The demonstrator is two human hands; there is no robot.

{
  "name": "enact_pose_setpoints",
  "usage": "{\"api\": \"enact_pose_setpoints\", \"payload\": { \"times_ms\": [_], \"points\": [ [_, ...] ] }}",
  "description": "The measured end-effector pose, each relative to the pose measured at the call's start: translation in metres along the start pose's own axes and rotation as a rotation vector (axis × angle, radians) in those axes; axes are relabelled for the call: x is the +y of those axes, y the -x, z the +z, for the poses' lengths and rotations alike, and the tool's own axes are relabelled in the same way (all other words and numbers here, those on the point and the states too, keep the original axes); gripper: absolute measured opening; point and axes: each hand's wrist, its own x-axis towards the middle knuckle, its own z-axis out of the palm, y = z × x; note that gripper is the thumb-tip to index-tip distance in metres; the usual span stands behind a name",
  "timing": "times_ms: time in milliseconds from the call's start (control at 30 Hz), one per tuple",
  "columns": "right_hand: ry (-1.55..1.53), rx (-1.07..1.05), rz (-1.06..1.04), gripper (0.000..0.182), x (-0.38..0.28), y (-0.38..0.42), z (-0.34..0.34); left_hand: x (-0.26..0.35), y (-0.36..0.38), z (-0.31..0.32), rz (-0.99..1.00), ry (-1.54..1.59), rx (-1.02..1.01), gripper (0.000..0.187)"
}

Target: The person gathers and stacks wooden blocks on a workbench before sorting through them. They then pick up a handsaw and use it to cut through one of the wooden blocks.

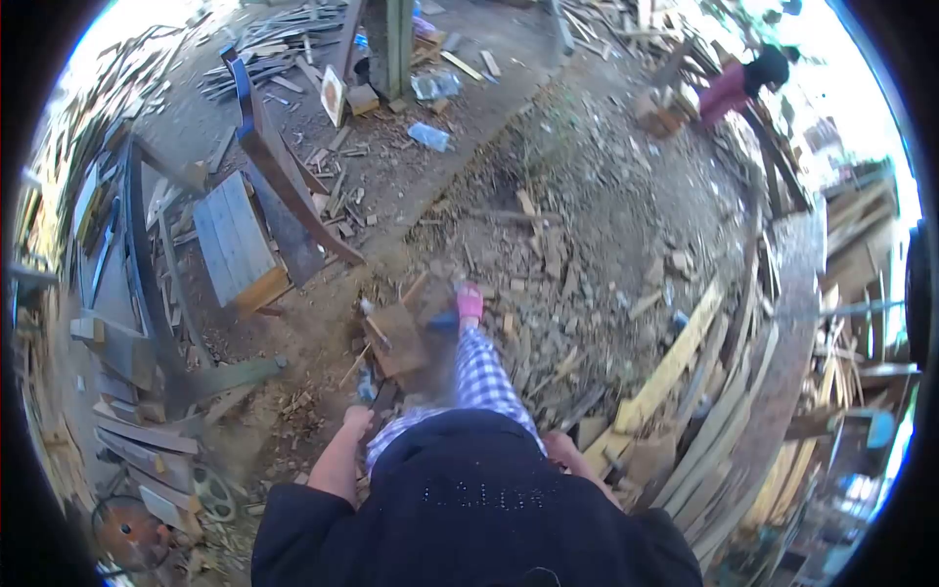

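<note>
Wood chips and broken boards litter the dirt ground (pixel 386 279) right across, and near its middle a square wooden block (pixel 403 344) sits just left of a worker's pink shoe (pixel 469 303). The worker's left hand (pixel 359 421) is beside a dark strip (pixel 384 397), fingers apparently curled; I can't tell whether it grips that. Their right hand (pixel 560 448) is beside the black shirt (pixel 469 499), its hold unclear from here. Toward the ground's far right corner, another person (pixel 729 93) is near some timber.
</note>
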Motion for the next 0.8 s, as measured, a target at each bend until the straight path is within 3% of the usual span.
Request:
{"api": "enact_pose_setpoints", "payload": {
  "times_ms": [33, 100, 167, 233, 267, 300, 333, 367, 400, 433, 500, 600, 700, 800],
  "points": [
    [-0.037, 0.008, -0.007, 0.032, 0.002, -0.031, -0.016, 0.017, -0.001, -0.003, -0.061, 0.069, -0.002, 0.019],
    [-0.018, 0.132, -0.242, 0.033, -0.004, -0.093, -0.056, 0.061, -0.016, -0.007, -0.103, 0.238, 0.048, 0.018],
    [0.03, 0.152, -0.29, 0.029, -0.024, -0.162, -0.116, 0.082, -0.027, -0.026, -0.184, 0.354, 0.088, 0.018],
    [0.113, 0.287, -0.416, 0.031, -0.059, -0.181, -0.185, 0.104, -0.1, -0.024, 0.182, -0.081, 0.063, 0.015],
    [0.083, 0.369, -0.424, 0.025, -0.073, -0.197, -0.217, 0.172, -0.081, -0.039, 0.164, -0.071, 0.072, 0.015],
    [-0.116, 0.44, -0.466, 0.022, -0.094, -0.203, -0.25, 0.279, -0.023, -0.074, 0.012, 0.375, -0.025, 0.013],
    [-0.312, 0.503, -0.504, 0.02, -0.117, -0.204, -0.282, 0.336, -0.004, -0.091, 0.198, 0.444, 0.041, 0.013],
    [-0.29, 0.486, -0.521, 0.02, -0.141, -0.208, -0.312, 0.373, -0.005, -0.109, 0.358, 0.566, 0.038, 0.013],
    [-0.451, 0.424, -0.495, 0.018, -0.164, -0.212, -0.34, 0.42, 0.015, -0.131, 0.508, 0.53, 0.108, 0.032],
    [-0.611, 0.358, -0.463, 0.018, -0.183, -0.215, -0.362, 0.461, 0.041, -0.156, 0.548, 0.486, 0.174, 0.032],
    [-0.518, 0.325, -0.448, 0.018, -0.216, -0.218, -0.397, 0.53, 0.1, -0.205, 0.641, 0.374, 0.342, 0.031],
    [-0.456, 0.279, -0.423, 0.016, -0.261, -0.235, -0.423, 0.578, 0.164, -0.269, 0.8, 0.239, 0.653, 0.029],
    [-0.533, 0.103, -0.385, 0.016, -0.279, -0.279, -0.413, 0.595, 0.208, -0.324, 0.793, 0.13, 0.889, 0.029],
    [-0.302, -0.038, -0.384, 0.015, -0.309, -0.276, -0.398, 0.596, 0.209, -0.381, 0.752, 0.087, 1.099, 0.032]
  ]
}}
